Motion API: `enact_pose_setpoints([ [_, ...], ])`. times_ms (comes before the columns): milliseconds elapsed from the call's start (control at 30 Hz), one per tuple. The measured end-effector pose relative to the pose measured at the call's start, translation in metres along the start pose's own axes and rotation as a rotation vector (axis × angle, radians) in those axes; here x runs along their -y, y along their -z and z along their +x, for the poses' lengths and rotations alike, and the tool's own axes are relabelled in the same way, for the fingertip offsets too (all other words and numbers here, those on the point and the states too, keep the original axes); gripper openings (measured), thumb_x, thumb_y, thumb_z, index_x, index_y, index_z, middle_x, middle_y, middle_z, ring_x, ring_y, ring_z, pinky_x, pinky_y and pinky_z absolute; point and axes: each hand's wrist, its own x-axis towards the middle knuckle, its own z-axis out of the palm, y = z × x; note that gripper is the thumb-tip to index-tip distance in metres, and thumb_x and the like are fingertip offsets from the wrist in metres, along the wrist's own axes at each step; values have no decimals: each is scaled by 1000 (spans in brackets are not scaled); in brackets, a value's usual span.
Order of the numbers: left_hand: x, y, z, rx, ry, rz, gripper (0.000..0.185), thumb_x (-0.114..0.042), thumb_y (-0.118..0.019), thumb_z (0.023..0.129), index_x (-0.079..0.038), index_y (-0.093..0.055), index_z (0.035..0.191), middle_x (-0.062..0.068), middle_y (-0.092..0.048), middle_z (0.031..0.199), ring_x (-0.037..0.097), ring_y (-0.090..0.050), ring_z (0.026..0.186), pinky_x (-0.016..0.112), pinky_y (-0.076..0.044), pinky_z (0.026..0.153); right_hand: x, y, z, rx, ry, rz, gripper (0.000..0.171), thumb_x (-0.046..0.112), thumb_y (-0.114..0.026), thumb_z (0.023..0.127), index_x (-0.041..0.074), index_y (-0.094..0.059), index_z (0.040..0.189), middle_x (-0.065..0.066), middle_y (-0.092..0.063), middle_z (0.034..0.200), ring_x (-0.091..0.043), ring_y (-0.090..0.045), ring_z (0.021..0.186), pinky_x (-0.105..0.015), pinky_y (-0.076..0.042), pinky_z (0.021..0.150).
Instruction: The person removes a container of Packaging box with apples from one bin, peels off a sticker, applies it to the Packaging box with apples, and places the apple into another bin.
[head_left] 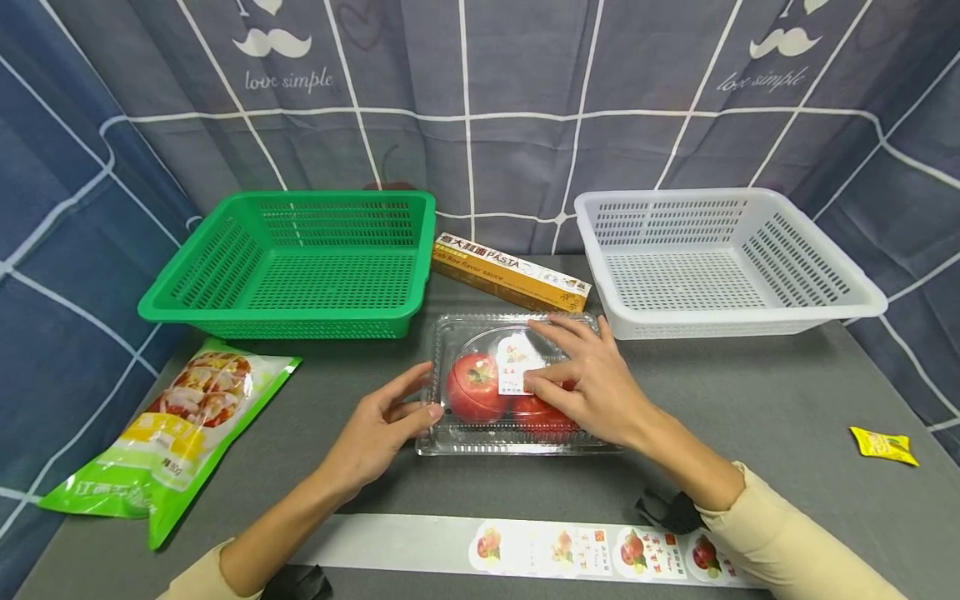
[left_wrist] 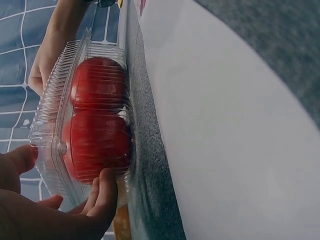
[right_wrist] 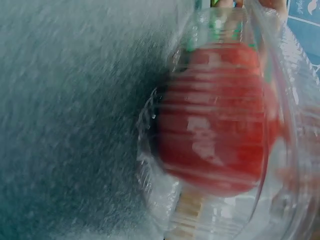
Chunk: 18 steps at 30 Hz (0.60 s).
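A clear plastic clamshell box [head_left: 442, 442], its lid down, stands on the table with red tomatoes [head_left: 474, 392] inside. My left hand [head_left: 382, 421] grips its left edge, thumb and fingers at different heights along that side. A white label [head_left: 513, 367] with red print lies on the lid. Over the lid's right half my right hand [head_left: 588, 375] is spread, thumb at the label's lower right corner and fingertips toward the back of the lid. In the left wrist view, fingers of the left hand [left_wrist: 75, 210] meet the box near a tomato [left_wrist: 97, 145]. The right wrist view is blurred.
A long label strip [head_left: 397, 542] with fruit stickers lies in front. Behind stand a green basket [head_left: 285, 317], a pasta box [head_left: 510, 275] and a white basket [head_left: 742, 321]. On the left is a green food bag [head_left: 180, 425], on the far right a small yellow packet [head_left: 883, 446].
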Motion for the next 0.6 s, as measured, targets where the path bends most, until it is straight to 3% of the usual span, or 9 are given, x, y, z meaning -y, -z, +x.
enact_pose_setpoints([
  [167, 0, -1, -1, -2, -4, 12, 61, -17, -66, 96, -10, -40, 151, 23, -42, 148, 28, -59, 118, 32, -52, 87, 4, 0, 4, 62, -67, -94, 24, 33, -68, 93, 24, -77, 114, -11, -40, 153, -35, -27, 142, -74, -5, 106],
  [333, -1, 0, -1, -9, 0, 32, 62, -19, -66, 96, -11, -40, 151, 22, -44, 147, 28, -59, 118, 39, -50, 93, 8, 1, 9, 220, -130, -258, 44, 45, -50, 101, 30, -56, 142, -14, -18, 162, -37, -8, 147, -72, -5, 107],
  [467, -1, 0, 0, -15, -1, 51, 62, -20, -68, 95, -12, -41, 151, 21, -45, 146, 28, -58, 119, 45, -46, 98, 10, 2, 10, 275, -158, -323, 50, 50, -43, 102, 32, -47, 148, -17, -13, 162, -38, -5, 148, -70, -6, 108],
  [600, -1, 1, 0, -16, 5, 49, 62, -18, -68, 94, -11, -41, 150, 21, -45, 146, 29, -58, 120, 46, -44, 100, 10, 0, 11, 256, -157, -307, 48, 50, -45, 101, 31, -51, 146, -15, -16, 162, -38, -7, 147, -71, -7, 108],
])
